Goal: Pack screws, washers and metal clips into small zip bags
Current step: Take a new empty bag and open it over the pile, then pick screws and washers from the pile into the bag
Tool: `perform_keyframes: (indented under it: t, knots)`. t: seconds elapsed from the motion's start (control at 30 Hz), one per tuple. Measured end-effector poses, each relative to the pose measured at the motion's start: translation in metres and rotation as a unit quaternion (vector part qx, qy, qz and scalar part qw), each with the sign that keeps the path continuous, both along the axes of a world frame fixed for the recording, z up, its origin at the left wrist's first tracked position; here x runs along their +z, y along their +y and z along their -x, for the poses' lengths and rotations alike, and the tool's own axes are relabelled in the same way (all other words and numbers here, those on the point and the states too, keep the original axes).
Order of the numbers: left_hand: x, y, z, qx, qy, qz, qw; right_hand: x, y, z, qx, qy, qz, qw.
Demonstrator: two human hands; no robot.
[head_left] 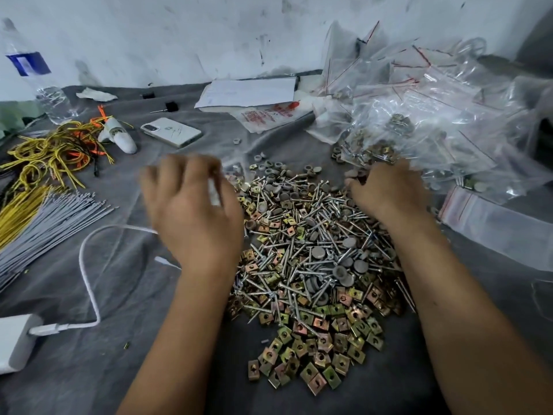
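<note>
1. A grey cloth sheet (125,274) covers the work surface; at its middle lies the landmark, a mixed pile of silver screws, grey round washers and brass-coloured square metal clips (311,265).
2. A heap of clear zip bags with red lines (419,115) lies behind the pile, to its right.
3. The left hand (191,211), blurred, hovers at the pile's left edge; its grip cannot be told.
4. The right hand (389,193) rests on the pile's far right part, fingers curled into the hardware.
</note>
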State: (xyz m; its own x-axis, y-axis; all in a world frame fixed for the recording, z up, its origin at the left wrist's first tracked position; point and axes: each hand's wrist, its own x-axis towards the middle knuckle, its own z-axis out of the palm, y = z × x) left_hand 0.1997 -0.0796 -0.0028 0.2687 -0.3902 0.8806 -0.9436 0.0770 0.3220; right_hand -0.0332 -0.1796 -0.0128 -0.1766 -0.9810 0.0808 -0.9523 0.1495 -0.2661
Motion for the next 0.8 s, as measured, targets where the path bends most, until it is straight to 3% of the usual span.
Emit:
perform_keyframes:
  t: [0.1, 0.2, 0.3, 0.37, 0.43, 0.5, 0.57, 0.67, 0.8]
  knots:
    - [-0.009, -0.003, 0.016, -0.020, 0.006, -0.249, 0.968, 0.004, 0.004, -0.011, 0.080, 0.006, 0.006, 0.997]
    - [-0.011, -0.003, 0.017, -0.016, 0.029, -0.283, 0.959, 0.010, 0.006, -0.015, 0.178, -0.014, 0.002, 0.984]
    - [-0.009, -0.003, 0.012, 0.001, 0.093, -0.241, 0.966, 0.009, 0.006, -0.016, 0.231, -0.102, 0.002, 0.967]
    - [-0.003, -0.002, 0.004, 0.023, 0.124, -0.130, 0.983, 0.006, 0.005, -0.017, 0.253, -0.158, 0.027, 0.954]
    - [0.005, 0.001, -0.005, 0.061, 0.108, 0.032, 0.992, 0.004, 0.005, -0.020, 0.268, -0.192, 0.069, 0.942]
    - [0.006, 0.002, -0.009, 0.061, 0.045, 0.093, 0.993, 0.004, 0.006, -0.022, 0.281, -0.214, 0.107, 0.929]
    - [-0.001, -0.001, -0.003, 0.015, 0.011, -0.033, 0.999, 0.006, 0.009, -0.023, 0.291, -0.235, 0.124, 0.919]
    - [-0.016, -0.006, 0.014, -0.049, 0.032, -0.265, 0.962, 0.010, 0.014, -0.023, 0.300, -0.270, 0.131, 0.906]
    - [-0.018, -0.007, 0.017, -0.080, 0.116, -0.265, 0.954, 0.014, 0.016, -0.024, 0.310, -0.245, 0.166, 0.904]
